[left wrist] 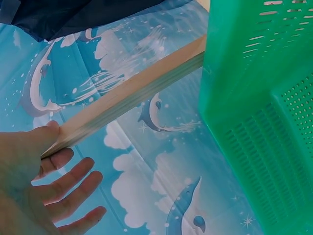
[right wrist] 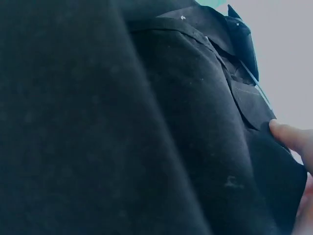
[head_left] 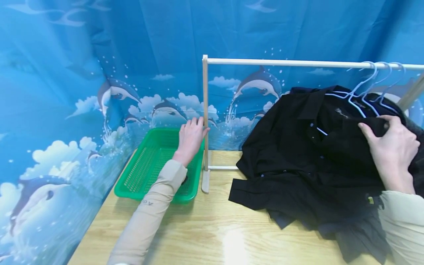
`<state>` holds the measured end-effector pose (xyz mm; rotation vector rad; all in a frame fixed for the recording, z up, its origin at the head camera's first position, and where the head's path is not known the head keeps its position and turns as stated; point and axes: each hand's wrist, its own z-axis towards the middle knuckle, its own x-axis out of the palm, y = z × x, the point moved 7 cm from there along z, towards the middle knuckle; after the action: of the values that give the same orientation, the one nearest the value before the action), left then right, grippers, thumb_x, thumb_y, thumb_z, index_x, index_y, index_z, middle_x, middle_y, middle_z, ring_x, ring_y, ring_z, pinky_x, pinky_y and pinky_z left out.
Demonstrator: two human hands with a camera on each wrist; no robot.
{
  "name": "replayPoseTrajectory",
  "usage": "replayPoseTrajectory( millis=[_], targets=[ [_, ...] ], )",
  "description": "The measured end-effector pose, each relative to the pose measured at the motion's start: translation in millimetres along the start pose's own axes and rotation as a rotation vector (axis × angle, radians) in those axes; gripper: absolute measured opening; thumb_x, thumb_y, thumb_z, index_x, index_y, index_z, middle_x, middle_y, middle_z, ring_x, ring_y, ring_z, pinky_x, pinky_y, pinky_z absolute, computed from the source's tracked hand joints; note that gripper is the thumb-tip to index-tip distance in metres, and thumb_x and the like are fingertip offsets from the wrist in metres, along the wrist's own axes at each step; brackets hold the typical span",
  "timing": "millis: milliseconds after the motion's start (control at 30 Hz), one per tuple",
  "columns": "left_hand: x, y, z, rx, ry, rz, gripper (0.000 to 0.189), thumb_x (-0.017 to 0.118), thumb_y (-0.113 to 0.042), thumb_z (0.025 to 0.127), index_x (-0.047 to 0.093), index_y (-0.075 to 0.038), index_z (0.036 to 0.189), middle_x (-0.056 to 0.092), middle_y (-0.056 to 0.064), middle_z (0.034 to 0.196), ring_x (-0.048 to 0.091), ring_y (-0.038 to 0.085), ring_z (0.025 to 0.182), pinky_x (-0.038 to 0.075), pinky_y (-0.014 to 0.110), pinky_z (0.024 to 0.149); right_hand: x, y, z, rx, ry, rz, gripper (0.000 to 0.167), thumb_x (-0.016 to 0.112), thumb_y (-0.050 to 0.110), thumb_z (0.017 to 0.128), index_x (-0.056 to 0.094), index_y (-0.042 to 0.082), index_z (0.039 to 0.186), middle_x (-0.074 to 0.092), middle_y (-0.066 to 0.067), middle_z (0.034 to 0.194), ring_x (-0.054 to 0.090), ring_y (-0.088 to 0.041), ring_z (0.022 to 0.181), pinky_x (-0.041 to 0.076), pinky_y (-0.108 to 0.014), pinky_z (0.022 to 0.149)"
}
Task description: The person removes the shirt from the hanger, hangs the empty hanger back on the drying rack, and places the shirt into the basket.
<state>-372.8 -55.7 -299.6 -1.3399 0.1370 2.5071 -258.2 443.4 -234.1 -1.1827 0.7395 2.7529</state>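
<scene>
A black shirt [head_left: 291,143] hangs at the right end of a white and wooden clothes rack [head_left: 265,62], its lower part spread over the table. My right hand [head_left: 395,147] pinches the shirt near its collar and shoulder; in the right wrist view the thumb presses on the dark cloth [right wrist: 205,122]. My left hand [head_left: 192,138] holds the rack's left upright post [left wrist: 132,95] between thumb and index finger, the other fingers spread apart. Light blue hangers [head_left: 357,88] hook over the top bar, close together, several dark garments on them.
A green plastic basket [head_left: 142,162] stands left of the rack under my left forearm, with a small dark thing inside partly hidden by the sleeve. The wooden table [head_left: 185,228] extends in front. A blue curtain [head_left: 159,44] with dolphins hangs behind and to the left.
</scene>
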Motion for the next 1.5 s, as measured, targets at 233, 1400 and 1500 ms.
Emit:
replayPoseTrajectory(
  millis=[233,1400,1500],
  targets=[
    [-1.0,0.9,0.9,-0.003,0.004,0.001,0.038,0.056,-0.042,0.103,0.059,-0.007,0.118,0.063,0.011,0.101,0.063,0.028,0.087,0.053,0.039,0.071,-6.8,4.9,-5.5,-0.057,-0.179,0.151,0.057,0.072,0.030,0.096,0.053,0.008,0.145,0.064,-0.030,0.125,0.059,-0.053,0.096,0.039,-0.054,0.093],
    [0.9,1.4,1.9,-0.017,0.007,0.003,0.038,0.057,-0.042,0.102,0.059,-0.009,0.121,0.064,0.010,0.103,0.064,0.028,0.092,0.053,0.041,0.077,-18.7,37.0,-33.7,-0.200,-0.381,0.380,0.039,0.077,0.028,0.092,0.071,-0.002,0.117,0.073,-0.018,0.116,0.036,0.032,0.089,0.034,-0.012,0.095],
    [1.4,1.1,1.4,-0.015,0.008,0.019,0.038,0.056,-0.043,0.102,0.059,-0.010,0.121,0.063,0.010,0.103,0.063,0.028,0.093,0.051,0.041,0.077,-13.5,38.9,-41.5,-0.250,-0.392,0.409,0.038,0.079,0.027,0.089,0.072,-0.002,0.113,0.074,-0.018,0.113,0.044,0.028,0.096,0.034,-0.007,0.092]
  ],
)
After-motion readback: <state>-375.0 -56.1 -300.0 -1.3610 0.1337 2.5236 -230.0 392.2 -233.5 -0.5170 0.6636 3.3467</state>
